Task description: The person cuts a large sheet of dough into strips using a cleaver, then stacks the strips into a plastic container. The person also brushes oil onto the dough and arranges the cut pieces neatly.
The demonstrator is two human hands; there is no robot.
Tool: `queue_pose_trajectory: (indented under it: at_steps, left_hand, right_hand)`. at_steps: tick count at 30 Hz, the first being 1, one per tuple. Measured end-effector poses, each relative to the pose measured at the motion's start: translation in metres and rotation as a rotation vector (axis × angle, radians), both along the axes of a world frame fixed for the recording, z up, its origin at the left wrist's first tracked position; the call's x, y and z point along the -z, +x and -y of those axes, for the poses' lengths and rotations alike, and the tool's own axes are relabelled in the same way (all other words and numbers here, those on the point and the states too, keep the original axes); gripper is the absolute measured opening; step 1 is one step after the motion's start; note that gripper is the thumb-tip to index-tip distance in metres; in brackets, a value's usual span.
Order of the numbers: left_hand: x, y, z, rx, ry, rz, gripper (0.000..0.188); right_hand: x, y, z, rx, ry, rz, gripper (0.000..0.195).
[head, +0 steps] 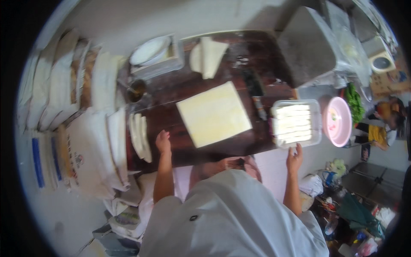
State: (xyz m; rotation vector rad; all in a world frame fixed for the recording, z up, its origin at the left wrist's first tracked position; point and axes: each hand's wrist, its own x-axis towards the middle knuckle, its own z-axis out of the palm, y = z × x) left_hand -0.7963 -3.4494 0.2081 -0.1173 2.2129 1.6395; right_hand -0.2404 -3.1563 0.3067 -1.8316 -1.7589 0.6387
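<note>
My left hand (163, 141) is over the left part of the dark table (224, 149), holding nothing. Just left of it lie a few long pale strips (140, 136), apparently dough. My right hand (294, 157) is at the near rim of a clear plastic tub (316, 128), fingers apart; blur hides whether they touch it. Several white strips (293, 123) lie in rows inside the tub. Between my hands, farther in, rests a flat pale yellow rectangle (214, 114); I cannot tell whether it is a board or a dough sheet. A dark-bladed cleaver (255, 93) lies to its right.
Folded pale sheets (208, 57), a box with a white lid (157, 69) and a dark jar (137, 90) stand farther back. Stacked sacks (93, 154) line the left. Beyond the tub are a pink basin (337, 122), leafy greens (354, 102) and another person (379, 135).
</note>
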Motion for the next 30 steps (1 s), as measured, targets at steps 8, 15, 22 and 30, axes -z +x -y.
queue_pose_trajectory:
  at_steps: [8, 15, 22, 30]
  left_hand:
    - [-0.027, -0.179, 0.02, -0.143, 0.259, 0.259, 0.051]
    - [0.004, -0.263, -0.042, -0.281, 0.503, 0.398, 0.043]
    - [0.033, -0.286, -0.056, -0.356, 0.402, 0.448, 0.035]
    - [0.007, -0.207, -0.032, -0.316, 0.337, 0.278, 0.029]
  right_hand:
    - [-0.037, -0.038, 0.077, -0.029, -0.114, -0.092, 0.049]
    - [-0.053, 0.011, 0.131, 0.209, -0.114, 0.073, 0.05]
    - [-0.079, -0.005, 0.174, 0.313, -0.17, 0.064, 0.049]
    - [-0.063, -0.032, 0.175, 0.27, -0.235, -0.033, 0.045]
